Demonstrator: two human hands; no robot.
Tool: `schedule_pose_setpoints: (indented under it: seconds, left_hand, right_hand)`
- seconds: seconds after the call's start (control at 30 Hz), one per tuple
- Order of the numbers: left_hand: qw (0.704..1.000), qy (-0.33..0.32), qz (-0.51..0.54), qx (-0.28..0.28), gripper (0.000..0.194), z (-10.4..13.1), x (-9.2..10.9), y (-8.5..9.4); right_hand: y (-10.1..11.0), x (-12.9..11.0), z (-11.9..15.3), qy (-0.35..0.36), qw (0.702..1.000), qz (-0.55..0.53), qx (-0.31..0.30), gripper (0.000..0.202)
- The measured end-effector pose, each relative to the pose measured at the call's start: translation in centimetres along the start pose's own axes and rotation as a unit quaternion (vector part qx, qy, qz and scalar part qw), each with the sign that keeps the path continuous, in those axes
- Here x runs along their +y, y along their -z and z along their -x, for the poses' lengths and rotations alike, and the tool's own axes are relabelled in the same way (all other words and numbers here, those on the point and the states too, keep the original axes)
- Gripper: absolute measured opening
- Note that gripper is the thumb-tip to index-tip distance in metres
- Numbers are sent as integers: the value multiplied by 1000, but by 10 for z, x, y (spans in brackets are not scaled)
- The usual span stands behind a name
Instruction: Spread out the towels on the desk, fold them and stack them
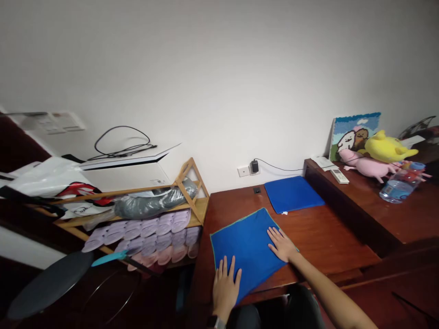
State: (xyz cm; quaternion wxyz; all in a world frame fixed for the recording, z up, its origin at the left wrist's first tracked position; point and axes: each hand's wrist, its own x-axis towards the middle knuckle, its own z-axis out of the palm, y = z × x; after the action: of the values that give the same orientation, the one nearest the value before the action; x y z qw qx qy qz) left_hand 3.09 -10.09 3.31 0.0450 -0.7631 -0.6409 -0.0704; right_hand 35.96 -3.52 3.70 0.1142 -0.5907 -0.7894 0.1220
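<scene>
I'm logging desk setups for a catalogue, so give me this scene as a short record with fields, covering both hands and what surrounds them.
Left hand: palm down, fingers spread, on the blue cloth
Right hand: palm down on the same cloth, near its right edge
Cloth: spread on the brown desk, green edging
Beyond cloth: second blue cloth, lying flat
Raised surface, right: remote, pink plush toy, yellow plush toy, plastic bottle
Shelf, left: purple slippers in rows
</scene>
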Motion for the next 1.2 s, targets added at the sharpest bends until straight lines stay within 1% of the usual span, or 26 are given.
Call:
schedule_pose_setpoints:
  seconds: [0.07, 0.1, 0.13, 0.17, 0.23, 0.27, 0.33, 0.37, 0.4, 0.43, 0.47, 0.53, 0.63, 0.7, 0.73, 0.77, 0.8, 0.83, 0.9, 0.93, 0.97, 1.0, 1.07, 1.13, 1.2]
  left_hand:
    - [1000, 5, -11, 13, 54, 14, 8, 5]
    - [1000, -3, -10, 25, 51, 16, 11, 8]
    - [999, -18, -4, 41, 48, 14, 13, 11]
    - [998, -37, 6, 60, 46, 7, 14, 14]
    - [992, -82, 31, 90, 44, -20, 10, 17]
    - [990, -102, 39, 94, 44, -37, 5, 17]
    - [988, -125, 46, 74, 47, -71, -8, 13]
    - [990, -125, 45, 54, 49, -85, -15, 10]
    - [992, -116, 41, 34, 51, -95, -21, 5]
    - [994, -100, 35, 18, 52, -100, -26, 0]
    - [996, -81, 28, 12, 53, -101, -29, -5]
    - [999, -43, 10, 25, 56, -90, -28, -17]
    - [998, 23, -17, 59, 60, -51, -16, -33]
    - [997, 52, -27, 47, 63, -24, -6, -40]
    - [998, 57, -26, 33, 63, -13, -2, -42]
    - [998, 55, -23, 19, 62, -6, 1, -41]
    - [999, 49, -19, 11, 60, -3, 3, -39]
    - [999, 41, -14, 12, 57, -4, 5, -35]
    - [999, 17, 3, 42, 51, -18, 9, -24]
    - [998, -2, 16, 63, 49, -31, 12, -17]
    - [996, -26, 32, 83, 46, -46, 17, -10]
    - [993, -54, 50, 96, 45, -64, 23, -5]
    - [986, -111, 82, 99, 46, -102, 39, 1]
    - [979, -160, 102, 77, 49, -139, 60, -2]
    - [974, -190, 111, 49, 52, -171, 80, -12]
  right_hand:
    - [5, -5, -7, 12, 1000, -1, -14, 68]
    - [3, -11, -9, -7, 1000, 3, 0, 68]
    - [-3, -21, -9, -45, 999, 7, 26, 68]
    - [-13, -32, -7, -97, 993, 7, 60, 70]
    - [-41, -57, 2, -206, 971, -5, 120, 72]
    - [-57, -67, 7, -243, 960, -14, 137, 74]
    - [-82, -80, 15, -276, 949, -23, 148, 79]
    - [-89, -81, 17, -278, 949, -21, 148, 80]
    - [-91, -79, 16, -275, 950, -17, 145, 80]
    - [-88, -74, 13, -268, 953, -13, 139, 80]
    - [-81, -66, 8, -254, 958, -11, 130, 79]
    - [-58, -44, -8, -206, 973, -15, 103, 77]
    - [-16, -9, -37, -79, 996, -29, 31, 73]
    - [1, 8, -52, 0, 999, -29, -19, 70]
    - [5, 13, -58, 19, 999, -26, -30, 69]
    - [5, 16, -62, 16, 999, -21, -25, 68]
    - [2, 16, -66, -12, 1000, -15, -5, 67]
    - [-3, 16, -68, -56, 998, -10, 25, 67]
    - [-16, 12, -73, -151, 986, -7, 74, 70]
    - [-22, 11, -76, -184, 980, -7, 81, 72]
    - [-27, 10, -79, -200, 977, -7, 77, 74]
    - [-30, 10, -83, -202, 977, -6, 69, 74]
    - [-31, 13, -91, -186, 981, -2, 60, 73]
    - [-29, 19, -99, -160, 985, 1, 64, 72]
    - [-27, 25, -106, -142, 988, 1, 67, 70]
